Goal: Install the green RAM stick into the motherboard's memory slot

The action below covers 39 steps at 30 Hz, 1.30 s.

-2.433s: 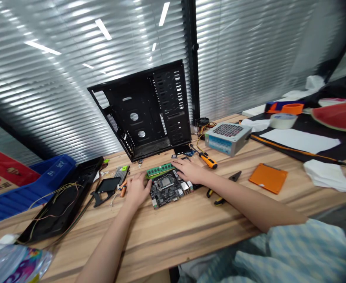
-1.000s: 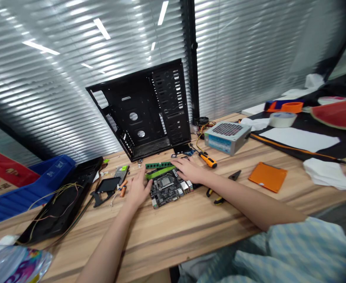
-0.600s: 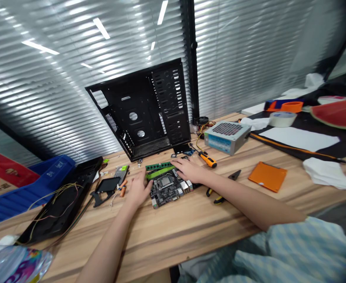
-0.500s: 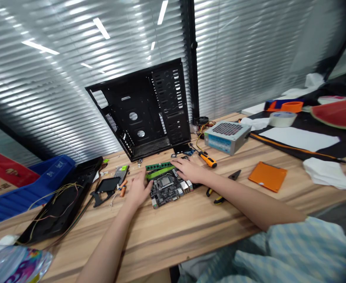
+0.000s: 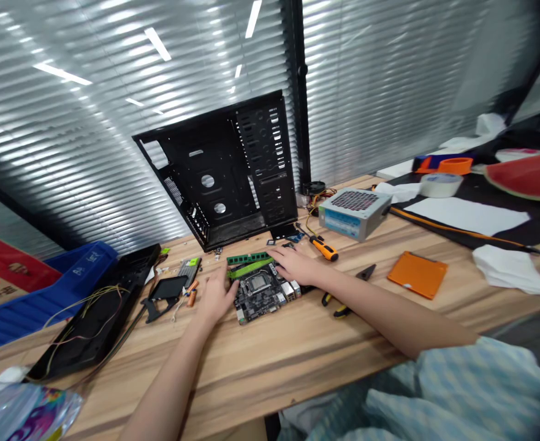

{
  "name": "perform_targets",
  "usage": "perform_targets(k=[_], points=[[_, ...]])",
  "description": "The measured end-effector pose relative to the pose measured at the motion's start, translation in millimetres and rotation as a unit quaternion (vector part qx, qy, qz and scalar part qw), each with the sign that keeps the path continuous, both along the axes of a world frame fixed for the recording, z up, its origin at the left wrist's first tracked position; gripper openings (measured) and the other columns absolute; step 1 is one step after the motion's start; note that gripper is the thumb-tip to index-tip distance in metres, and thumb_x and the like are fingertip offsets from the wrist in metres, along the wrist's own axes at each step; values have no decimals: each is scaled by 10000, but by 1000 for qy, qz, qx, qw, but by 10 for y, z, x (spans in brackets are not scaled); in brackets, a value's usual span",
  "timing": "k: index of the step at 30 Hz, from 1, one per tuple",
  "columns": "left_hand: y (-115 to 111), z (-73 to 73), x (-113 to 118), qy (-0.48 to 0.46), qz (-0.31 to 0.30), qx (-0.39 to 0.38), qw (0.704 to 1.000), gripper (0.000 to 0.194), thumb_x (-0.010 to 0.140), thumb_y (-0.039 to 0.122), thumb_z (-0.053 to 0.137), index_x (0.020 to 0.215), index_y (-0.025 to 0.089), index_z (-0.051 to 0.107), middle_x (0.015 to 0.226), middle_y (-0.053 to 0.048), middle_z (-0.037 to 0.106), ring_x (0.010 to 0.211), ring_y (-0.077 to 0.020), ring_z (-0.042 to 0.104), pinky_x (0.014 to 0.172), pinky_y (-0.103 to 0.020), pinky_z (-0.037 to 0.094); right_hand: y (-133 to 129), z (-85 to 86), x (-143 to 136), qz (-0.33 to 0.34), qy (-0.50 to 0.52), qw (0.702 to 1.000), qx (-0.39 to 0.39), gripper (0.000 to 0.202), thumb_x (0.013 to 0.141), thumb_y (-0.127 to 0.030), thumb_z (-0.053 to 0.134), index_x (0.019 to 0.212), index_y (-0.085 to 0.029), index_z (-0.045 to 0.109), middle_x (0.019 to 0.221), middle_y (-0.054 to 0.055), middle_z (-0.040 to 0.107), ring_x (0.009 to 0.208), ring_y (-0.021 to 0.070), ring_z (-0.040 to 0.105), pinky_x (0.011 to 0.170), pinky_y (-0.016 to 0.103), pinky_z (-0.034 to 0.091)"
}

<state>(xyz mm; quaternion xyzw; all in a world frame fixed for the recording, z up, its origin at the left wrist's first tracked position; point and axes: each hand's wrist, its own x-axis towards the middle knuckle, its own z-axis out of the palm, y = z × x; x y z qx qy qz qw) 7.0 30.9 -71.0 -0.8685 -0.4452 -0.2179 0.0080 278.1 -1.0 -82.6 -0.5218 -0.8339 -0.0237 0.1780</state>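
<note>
A dark motherboard with a silver processor at its centre lies on the wooden table. Along its far edge stands a green memory module, beside a light green slot strip. My left hand rests at the board's left edge, thumb apart from the fingers. Across the far right corner reaches my right hand, its fingers spread near the right end of the memory module. Whether the fingertips press on the module is too small to tell.
Behind stands a black computer case. Right are a power supply, screwdriver, pliers and orange drive. Left are a black bracket, orange cylinders, a black panel with wires and a blue bin.
</note>
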Motion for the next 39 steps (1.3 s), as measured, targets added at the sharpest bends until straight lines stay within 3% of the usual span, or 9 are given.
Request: perform_targets(k=[11, 39], points=[[22, -59, -16, -45, -11, 5, 999, 710, 867, 312, 518, 1485, 101, 240, 1227, -155, 623, 1112, -295, 579, 969, -454, 432, -25, 45, -11, -2, 3, 1000, 3, 569, 885, -214, 470, 1436, -130, 355, 1425, 173, 438, 1257, 291, 439, 1024, 471, 329], [17, -47, -19, -2, -2, -7, 1000, 675, 865, 321, 507, 1459, 87, 288, 1235, -167, 616, 1141, -315, 557, 970, -484, 414, -45, 89, -19, -26, 10, 999, -16, 608, 879, -234, 457, 1457, -116, 308, 1404, 197, 447, 1235, 315, 447, 1007, 498, 332]])
